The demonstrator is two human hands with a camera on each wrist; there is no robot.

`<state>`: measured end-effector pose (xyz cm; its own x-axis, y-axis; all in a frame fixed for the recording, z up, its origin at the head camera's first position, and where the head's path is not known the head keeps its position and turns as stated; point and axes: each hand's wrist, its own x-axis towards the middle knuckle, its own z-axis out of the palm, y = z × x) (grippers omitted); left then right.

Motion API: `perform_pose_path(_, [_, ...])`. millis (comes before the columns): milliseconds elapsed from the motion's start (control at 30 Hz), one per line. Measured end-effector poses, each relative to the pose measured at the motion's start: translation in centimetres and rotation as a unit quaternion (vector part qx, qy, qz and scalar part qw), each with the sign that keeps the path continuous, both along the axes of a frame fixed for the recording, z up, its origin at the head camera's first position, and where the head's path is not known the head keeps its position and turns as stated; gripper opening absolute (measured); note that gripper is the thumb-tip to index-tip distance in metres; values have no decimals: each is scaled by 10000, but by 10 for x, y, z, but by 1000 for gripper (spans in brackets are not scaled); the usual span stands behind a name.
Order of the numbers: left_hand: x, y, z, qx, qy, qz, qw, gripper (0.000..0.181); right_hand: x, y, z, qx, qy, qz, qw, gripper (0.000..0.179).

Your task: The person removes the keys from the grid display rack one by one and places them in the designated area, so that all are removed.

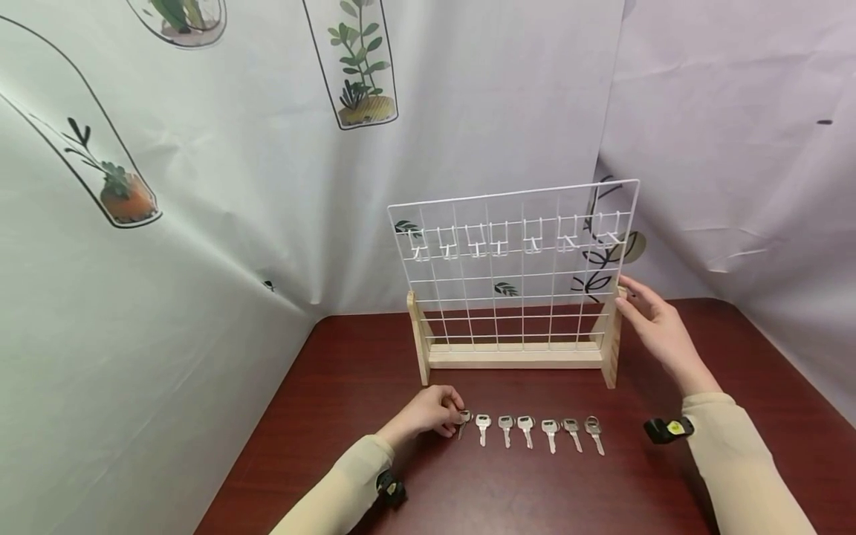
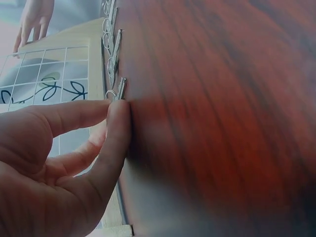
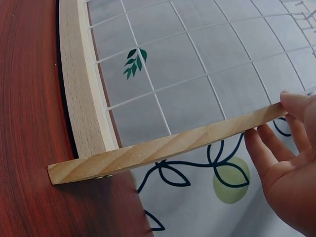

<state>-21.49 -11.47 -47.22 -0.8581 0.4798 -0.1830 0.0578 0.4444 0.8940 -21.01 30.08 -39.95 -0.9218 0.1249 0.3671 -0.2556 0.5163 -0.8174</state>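
My left hand [image 1: 435, 409] pinches the head of the leftmost key [image 1: 462, 423] between thumb and index finger, low over the tabletop. In the left wrist view, the tip of that key [image 2: 123, 84] and part of its ring show past the fingertips. Several more silver keys, such as the one at the right end [image 1: 594, 435], lie in a row to its right. Behind them stands a white wire grid rack [image 1: 508, 297] on a wooden base. My right hand [image 1: 658, 327] holds the upper part of the rack's right wooden side post [image 3: 148, 148], thumb on one side, fingers on the other.
Several white hooks, among them a middle one [image 1: 533, 244], hang in a row near the top of the grid. The dark red table [image 1: 321, 446] reaches to white cloth walls [image 1: 200, 319] printed with plants, at the back and sides.
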Motion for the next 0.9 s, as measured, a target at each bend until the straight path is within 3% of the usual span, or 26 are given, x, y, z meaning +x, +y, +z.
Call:
perform_pose_path(267, [3,-2,0,-13,123,-285,9995,20,0,-1,0,23,-20,-8,10000,56])
perform_pose_path(667, [8,1,7,-55,170,-134,9998,13,0,1,0,-18,69,24,10000,54])
perform_pose_path(900, [8,0,5,-56,214,-108,9997,13,-1,1,1,118,33,28,9999,55])
